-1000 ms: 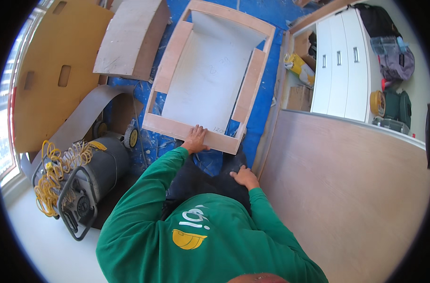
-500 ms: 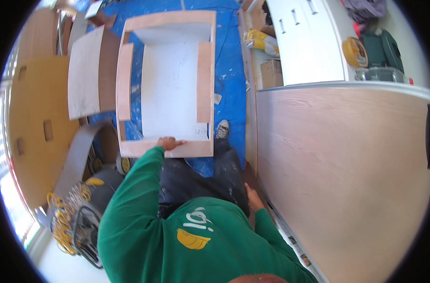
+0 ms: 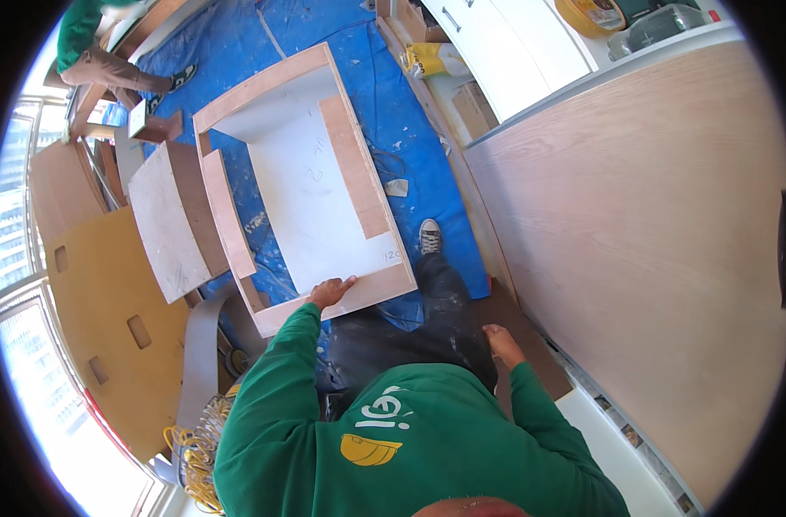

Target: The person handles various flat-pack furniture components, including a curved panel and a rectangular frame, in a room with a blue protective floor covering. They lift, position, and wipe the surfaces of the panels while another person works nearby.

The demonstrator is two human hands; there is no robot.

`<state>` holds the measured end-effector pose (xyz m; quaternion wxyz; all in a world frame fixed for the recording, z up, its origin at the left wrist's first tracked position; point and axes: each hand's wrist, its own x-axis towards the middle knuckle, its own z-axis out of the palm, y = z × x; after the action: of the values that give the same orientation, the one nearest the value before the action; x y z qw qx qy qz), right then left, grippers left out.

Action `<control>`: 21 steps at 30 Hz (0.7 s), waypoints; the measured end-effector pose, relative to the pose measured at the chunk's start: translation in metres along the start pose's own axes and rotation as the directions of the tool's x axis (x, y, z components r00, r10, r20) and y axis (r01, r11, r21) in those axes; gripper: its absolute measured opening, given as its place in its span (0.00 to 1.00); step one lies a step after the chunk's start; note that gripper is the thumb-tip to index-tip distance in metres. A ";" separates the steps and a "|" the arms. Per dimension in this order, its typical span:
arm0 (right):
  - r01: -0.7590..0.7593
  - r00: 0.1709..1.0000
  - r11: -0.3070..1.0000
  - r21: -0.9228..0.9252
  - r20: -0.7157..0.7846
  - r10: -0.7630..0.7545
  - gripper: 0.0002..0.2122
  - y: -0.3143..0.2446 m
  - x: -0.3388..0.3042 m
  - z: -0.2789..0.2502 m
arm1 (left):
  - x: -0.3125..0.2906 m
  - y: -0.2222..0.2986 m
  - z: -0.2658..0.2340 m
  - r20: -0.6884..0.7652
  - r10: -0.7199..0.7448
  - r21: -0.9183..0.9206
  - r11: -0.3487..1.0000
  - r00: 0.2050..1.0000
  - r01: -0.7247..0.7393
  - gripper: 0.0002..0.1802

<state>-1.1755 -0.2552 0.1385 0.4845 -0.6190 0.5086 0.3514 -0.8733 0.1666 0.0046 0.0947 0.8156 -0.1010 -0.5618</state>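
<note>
A shallow wooden cabinet frame (image 3: pixel 376 289) with a white inside panel lies in front of me, its wood strips framing the panel. My left hand (image 3: pixel 328 293) grips the near rail, the index finger stretched along the wood and the other fingers over its inner edge. Low beside my right thigh is my right hand (image 3: pixel 503 345), in front of a brown surface (image 3: pixel 531 340). Its fingers are partly hidden, and whether they hold anything I cannot make out.
A blue sheet (image 3: pixel 436 164) covers the floor. Curved panels (image 3: pixel 165 215) and a yellow board with slots (image 3: pixel 117 319) stand left, near coiled yellow cable (image 3: pixel 208 439). A large wood panel (image 3: pixel 643 241) stands right. Another person (image 3: pixel 109 65) is at far left.
My view has swung, so the cabinet frame now appears tilted and lower. Another person has come into view at far left. My left hand stays on the near rail.
</note>
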 end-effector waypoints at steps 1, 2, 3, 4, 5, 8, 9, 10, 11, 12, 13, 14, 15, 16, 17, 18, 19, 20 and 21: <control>0.046 0.999 0.998 -0.047 -0.008 -0.046 0.21 0.007 0.010 0.001 | 0.003 -0.012 0.004 -0.016 0.041 0.001 0.999 0.999 -0.041 0.53; 0.090 0.996 0.991 -0.094 -0.014 -0.092 0.22 0.010 0.022 0.001 | 0.007 -0.022 0.007 -0.030 0.083 0.002 0.997 0.996 -0.083 0.53; 0.137 0.990 0.981 -0.138 -0.021 -0.141 0.22 0.013 0.033 0.004 | 0.012 -0.031 0.006 -0.046 0.126 0.008 0.992 0.991 -0.126 0.52; 0.207 0.974 0.954 -0.217 -0.040 -0.221 0.24 -0.003 0.032 0.009 | 0.003 -0.021 -0.011 -0.074 0.126 0.010 0.992 0.989 -0.126 0.50; 0.271 0.953 0.916 -0.297 -0.054 -0.299 0.26 -0.022 0.032 0.012 | -0.008 -0.011 -0.029 -0.084 0.095 0.001 0.995 0.992 -0.095 0.50; 0.475 0.873 0.834 -0.281 0.026 -0.488 0.37 -0.107 0.001 0.024 | -0.076 0.043 -0.122 -0.148 0.033 0.005 0.999 0.988 -0.033 0.51; 0.558 0.814 0.743 -0.371 0.071 -0.576 0.41 -0.136 -0.011 0.031 | -0.083 0.045 -0.145 -0.184 0.032 0.019 0.999 0.983 -0.029 0.54; 0.631 0.745 0.629 -0.455 0.127 -0.655 0.45 -0.168 -0.023 0.037 | -0.078 0.034 -0.170 -0.150 0.056 0.143 0.989 0.987 -0.035 0.45; 0.659 0.729 0.603 -0.450 0.182 -0.660 0.48 -0.202 -0.035 0.044 | -0.080 0.019 -0.190 -0.238 0.328 0.346 0.908 0.914 -0.235 0.32; 0.687 0.709 0.571 -0.449 0.241 -0.663 0.51 -0.234 -0.041 0.053 | -0.079 0.008 -0.217 -0.205 0.354 0.455 0.860 0.913 -0.231 0.25; 0.712 0.663 0.525 -0.466 0.202 -0.721 0.53 -0.258 -0.037 0.066 | -0.092 0.029 -0.257 -0.223 0.292 0.416 0.891 0.930 -0.180 0.27; 0.739 0.607 0.471 -0.482 0.172 -0.776 0.55 -0.283 -0.033 0.080 | -0.109 0.051 -0.297 -0.245 0.223 0.372 0.920 0.944 -0.121 0.31; 0.760 0.545 0.416 -0.499 0.143 -0.826 0.57 -0.307 -0.030 0.092 | -0.116 0.065 -0.329 -0.342 -0.004 0.212 0.974 0.940 0.081 0.48; 0.783 0.479 0.383 -0.490 0.083 -0.874 0.57 -0.331 -0.022 0.105 | -0.124 0.072 -0.356 -0.426 0.005 0.125 0.991 0.905 0.053 0.58; 0.800 0.414 0.359 -0.481 0.010 -0.910 0.57 -0.355 -0.011 0.118 | -0.132 0.083 -0.384 -0.471 0.032 0.131 0.991 0.882 0.034 0.61; 0.818 0.340 0.322 -0.476 -0.051 -0.939 0.57 -0.379 -0.004 0.127 | -0.133 0.079 -0.406 -0.518 -0.002 0.113 0.991 0.855 0.071 0.61; 0.856 0.308 0.319 -0.407 -0.094 -0.947 0.57 -0.401 -0.001 0.135 | -0.134 0.078 -0.428 -0.559 -0.033 0.094 0.990 0.829 0.103 0.61; 0.890 0.279 0.310 -0.336 -0.137 -0.950 0.56 -0.422 0.002 0.141 | -0.133 0.078 -0.447 -0.566 -0.035 0.070 0.993 0.823 0.091 0.62; 0.916 0.259 0.302 -0.264 -0.187 -0.948 0.56 -0.441 0.005 0.147 | -0.135 0.085 -0.469 -0.569 -0.033 0.050 0.996 0.822 0.074 0.62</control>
<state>-0.7380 -0.1103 0.1992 0.4795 -0.8688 0.0961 -0.0776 -0.4867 0.1406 0.3132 0.0762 0.9510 -0.0648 -0.2924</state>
